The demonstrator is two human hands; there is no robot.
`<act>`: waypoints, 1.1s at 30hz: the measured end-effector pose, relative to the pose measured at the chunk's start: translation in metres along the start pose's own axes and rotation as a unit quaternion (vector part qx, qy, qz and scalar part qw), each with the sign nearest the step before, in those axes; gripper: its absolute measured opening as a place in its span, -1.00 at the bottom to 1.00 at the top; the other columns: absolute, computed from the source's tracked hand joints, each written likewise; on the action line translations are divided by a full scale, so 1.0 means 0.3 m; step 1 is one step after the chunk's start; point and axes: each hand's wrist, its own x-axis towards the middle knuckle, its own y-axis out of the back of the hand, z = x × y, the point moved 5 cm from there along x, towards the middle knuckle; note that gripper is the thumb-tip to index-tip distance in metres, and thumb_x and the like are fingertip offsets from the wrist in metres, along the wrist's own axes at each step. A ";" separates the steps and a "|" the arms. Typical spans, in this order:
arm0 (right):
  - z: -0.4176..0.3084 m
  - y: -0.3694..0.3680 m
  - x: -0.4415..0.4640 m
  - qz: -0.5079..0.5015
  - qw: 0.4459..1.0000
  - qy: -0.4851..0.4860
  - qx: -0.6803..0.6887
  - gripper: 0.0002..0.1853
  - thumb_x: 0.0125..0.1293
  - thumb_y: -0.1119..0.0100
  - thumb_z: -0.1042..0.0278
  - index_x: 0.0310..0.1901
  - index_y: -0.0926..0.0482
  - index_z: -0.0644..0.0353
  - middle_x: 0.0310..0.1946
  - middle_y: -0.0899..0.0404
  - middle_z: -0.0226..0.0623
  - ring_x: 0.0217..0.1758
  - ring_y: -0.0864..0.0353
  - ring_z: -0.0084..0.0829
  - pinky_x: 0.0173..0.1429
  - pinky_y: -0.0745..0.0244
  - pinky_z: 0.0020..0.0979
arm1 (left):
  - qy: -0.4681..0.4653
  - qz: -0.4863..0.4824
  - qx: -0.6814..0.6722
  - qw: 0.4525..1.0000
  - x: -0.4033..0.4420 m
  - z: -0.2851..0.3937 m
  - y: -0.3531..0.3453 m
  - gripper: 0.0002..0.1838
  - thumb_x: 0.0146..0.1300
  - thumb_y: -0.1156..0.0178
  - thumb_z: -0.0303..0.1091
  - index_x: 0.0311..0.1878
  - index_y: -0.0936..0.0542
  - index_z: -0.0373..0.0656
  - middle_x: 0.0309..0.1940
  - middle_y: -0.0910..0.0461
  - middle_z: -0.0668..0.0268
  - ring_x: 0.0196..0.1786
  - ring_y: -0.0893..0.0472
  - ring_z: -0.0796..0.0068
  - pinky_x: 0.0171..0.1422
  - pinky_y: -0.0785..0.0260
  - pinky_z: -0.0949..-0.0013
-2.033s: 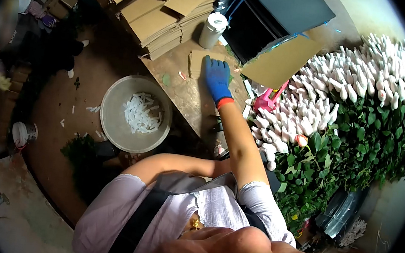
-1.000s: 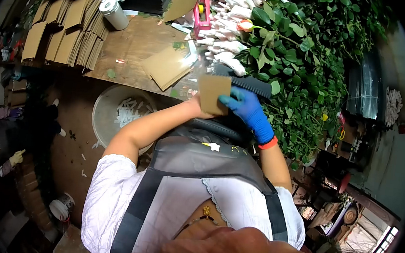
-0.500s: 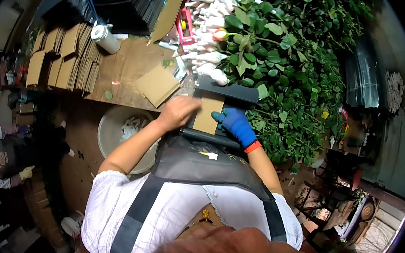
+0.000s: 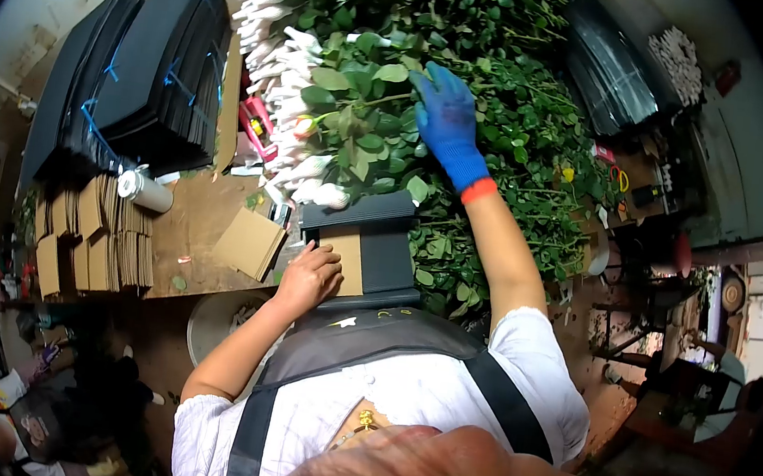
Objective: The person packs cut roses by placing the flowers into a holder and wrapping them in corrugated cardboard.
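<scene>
Cardboard piece [image 4: 350, 272]: flat on the black corrugated sheet [image 4: 386, 262]; just before the apron [image 4: 380, 338]
Left hand [image 4: 310, 277]: bare; fingers laid over the cardboard piece's left part; cannot tell whether the grip pinches it
Right hand [image 4: 450, 120]: blue-gloved; at the leafy stems [image 4: 525, 151]; cannot tell whether its grip closes on one
Counter [image 4: 192, 229]: loose cardboard [image 4: 249, 245] left of the sheet; white-wrapped heads [image 4: 269, 26] beyond

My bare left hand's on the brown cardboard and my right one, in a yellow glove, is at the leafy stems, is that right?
Not quite: the glove is blue, not yellow, as the head view shows. The rest fits: bare left hand on the brown cardboard, gloved right hand at the leafy stems.
</scene>
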 end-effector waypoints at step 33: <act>0.118 -0.159 -0.431 -0.485 0.874 0.013 0.021 -0.66 0.36 -0.14 0.06 0.10 -0.63 -0.11 -0.07 -0.70 -0.23 0.03 -0.66 -0.15 0.12 -0.54 -0.12 | 0.055 -0.030 -0.006 0.998 -0.016 -0.015 -0.001 -0.83 0.23 -0.31 -0.39 -0.11 -0.69 -0.11 0.00 -0.64 0.30 0.29 -0.54 0.23 0.51 -0.16 -0.13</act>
